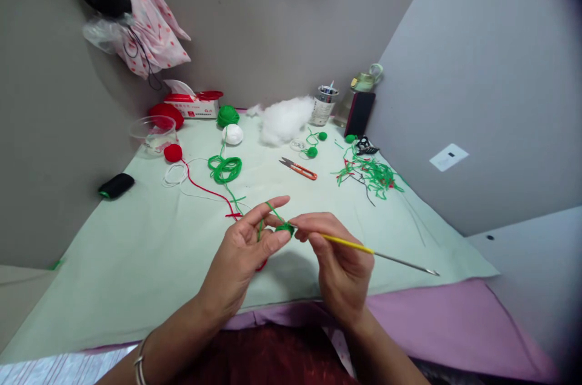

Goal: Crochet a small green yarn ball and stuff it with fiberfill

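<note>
Between the thumb and fingers of my left hand [248, 245] is a small green crochet piece [285, 228]. Green yarn loops up over the raised index finger of that hand. My right hand [341, 257] grips a crochet hook [348, 243] with a yellow handle, its far metal end pointing right. The hook's working tip meets the top of the green piece, and the exact stitch is too small to make out. A bit of red yarn [261, 265] shows below my left hand. From a coil of green yarn [225, 169], a strand runs toward my left hand.
Orange-handled thread snips [297, 168] lie mid-table, with white stuffing [286, 120] behind. Green and red yarn scraps [377, 177] are heaped at right, near a phone [360, 114]. A red yarn ball [173, 153], a plastic cup [154, 135] and a black case [116, 186] lie left.
</note>
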Demonstrator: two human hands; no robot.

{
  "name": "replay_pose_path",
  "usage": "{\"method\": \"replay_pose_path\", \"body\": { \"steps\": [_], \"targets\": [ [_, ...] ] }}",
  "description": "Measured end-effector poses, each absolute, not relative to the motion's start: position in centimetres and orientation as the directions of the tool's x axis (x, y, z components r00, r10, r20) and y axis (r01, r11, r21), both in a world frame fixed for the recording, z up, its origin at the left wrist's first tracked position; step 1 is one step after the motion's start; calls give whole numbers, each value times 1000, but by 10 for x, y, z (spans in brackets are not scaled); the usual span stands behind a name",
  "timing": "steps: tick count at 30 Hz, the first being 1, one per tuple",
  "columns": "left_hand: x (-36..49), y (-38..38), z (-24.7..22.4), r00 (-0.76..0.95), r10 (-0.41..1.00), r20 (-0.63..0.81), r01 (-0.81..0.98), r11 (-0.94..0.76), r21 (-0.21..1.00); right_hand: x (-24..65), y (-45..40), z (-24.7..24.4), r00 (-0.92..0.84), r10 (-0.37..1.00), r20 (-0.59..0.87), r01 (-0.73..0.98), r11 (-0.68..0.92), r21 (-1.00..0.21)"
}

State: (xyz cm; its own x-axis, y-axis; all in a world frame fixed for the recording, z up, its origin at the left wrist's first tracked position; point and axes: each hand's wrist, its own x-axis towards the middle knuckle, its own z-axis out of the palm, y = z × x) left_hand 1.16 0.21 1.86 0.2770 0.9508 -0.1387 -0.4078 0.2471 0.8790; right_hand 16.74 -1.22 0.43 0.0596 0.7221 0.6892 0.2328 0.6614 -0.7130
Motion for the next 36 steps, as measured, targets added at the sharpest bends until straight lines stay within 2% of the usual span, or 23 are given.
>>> {"method": "replay_pose_path", "body": {
  "steps": [2,4,5,6,8,11,13,16,21,24,26,29,31,33,35,36],
  "targets": [
    [14,2,17,237,962,-137,-454,234,860,166,-15,0,1,646,763,401,699,-592],
    [15,3,17,278,942,-189,-521,313,794,166,-16,-3,-67,568,820,526,719,-455],
    [14,4,18,323,920,-222,-549,373,748,167,-17,-3,-75,548,833,541,724,-428],
    [14,5,19,369,895,-250,-564,429,705,168,-16,-3,-45,553,832,523,722,-452],
    [12,7,22,414,868,-273,-575,482,661,171,-14,1,92,626,775,391,693,-606],
    [11,8,23,329,916,-231,-561,387,732,172,-11,6,192,772,606,102,598,-795],
    [12,6,22,293,940,-173,-504,306,808,171,-10,7,142,814,563,29,565,-825],
    [11,3,17,327,938,-118,-409,253,876,170,-10,4,129,840,527,31,528,-849],
    [5,3,14,348,929,-125,-345,250,905,174,-9,1,137,917,375,-195,396,-897],
    [2,4,16,306,944,-121,-329,225,917,175,-10,4,108,925,364,-223,380,-898],
    [1,4,17,292,952,-94,-313,188,931,175,-13,6,113,906,408,-142,421,-896],
    [2,2,15,238,970,-39,-254,101,962,175,-18,6,83,815,574,145,560,-816],
    [4,0,13,180,983,-25,-213,64,975,174,-20,3,-18,704,710,334,673,-660],
    [7,-3,12,142,989,-47,-246,81,966,173,-21,-2,-131,589,798,486,739,-466],
    [10,-3,13,185,974,-129,-360,189,914,171,-21,-6,-193,513,836,608,732,-309],
    [11,-3,14,241,954,-181,-419,270,867,171,-21,-7,-192,495,847,638,719,-275]
  ]
}}
